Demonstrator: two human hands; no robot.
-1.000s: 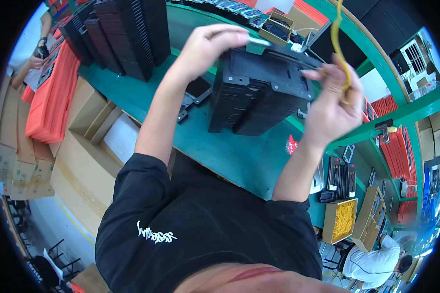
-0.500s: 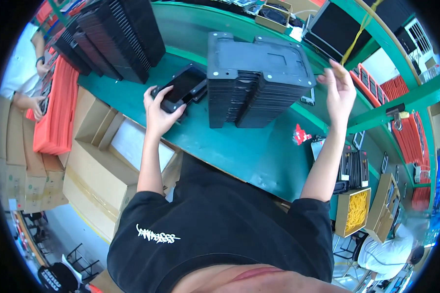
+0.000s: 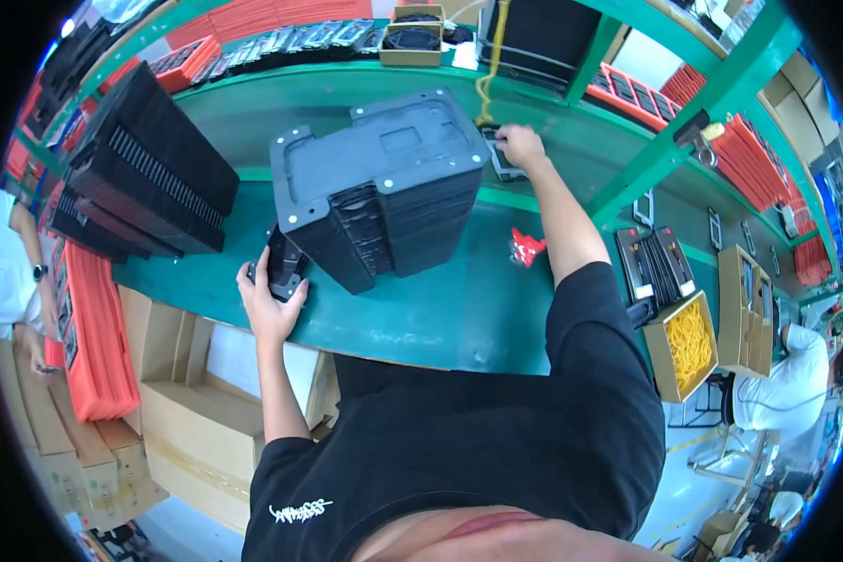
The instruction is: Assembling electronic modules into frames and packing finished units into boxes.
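My left hand [image 3: 270, 304] is closed round the edge of a flat black piece [image 3: 288, 265] with a dark glossy face, low over the green bench. The tall stack of black trays [image 3: 393, 140] stands just to its right and hides part of the piece. My right hand [image 3: 523, 148] reaches past the stack to the far side of the bench. Its fingers are bent onto a small rectangular frame [image 3: 502, 169] with a pale rim and dark inside, which they seem to grip. A small red packet [image 3: 526, 247] lies on the bench below my right forearm.
More tall black tray stacks [image 3: 150, 159] stand at the far left, beside red trays [image 3: 98, 337] where another person works. Open cardboard boxes [image 3: 197, 421] sit left of my body. A green post [image 3: 665, 150] slants at the right, near a box of yellow bands [image 3: 688, 347].
My right hand has gone from open in the air to the small frame behind the stack. My left hand has kept the black piece, and the view has turned rightward.
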